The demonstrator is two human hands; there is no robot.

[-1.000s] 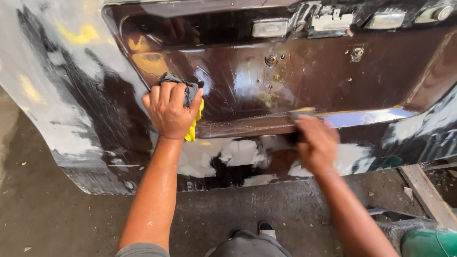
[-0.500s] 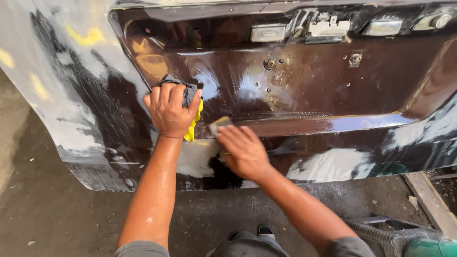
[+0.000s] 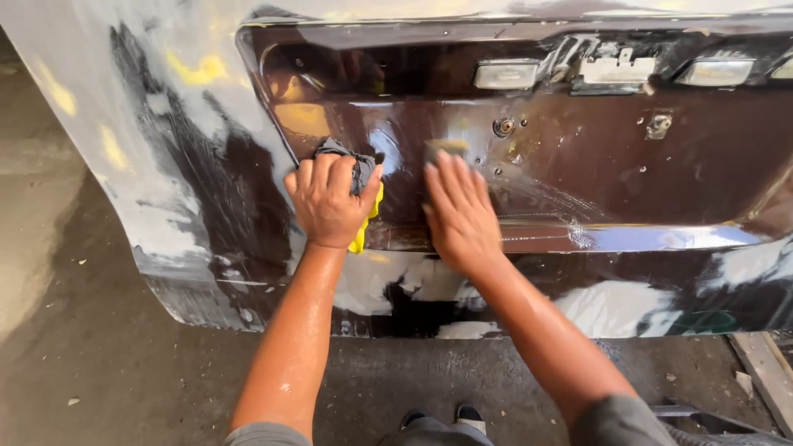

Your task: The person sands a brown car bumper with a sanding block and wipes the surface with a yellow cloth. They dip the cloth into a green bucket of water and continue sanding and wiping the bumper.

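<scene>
Grey concrete floor (image 3: 99,363), damp and gritty, runs under a wet brown car panel (image 3: 661,173) that stands upright, its left side sanded down to pale grey filler with yellow patches. Against the panel's recessed middle, the left hand (image 3: 330,202) lies flat on a dark cloth with a yellow sponge (image 3: 368,216) under it, fingers closed loosely over the wad. Just beside it, the right hand (image 3: 458,215) presses open-palmed on a small dark sanding pad (image 3: 443,149), whose top edge shows above the fingertips. Both forearms are wet. Two small lamps (image 3: 505,76) sit in the panel's upper edge. A wooden plank (image 3: 764,372) lies on the floor at the lower right.
</scene>
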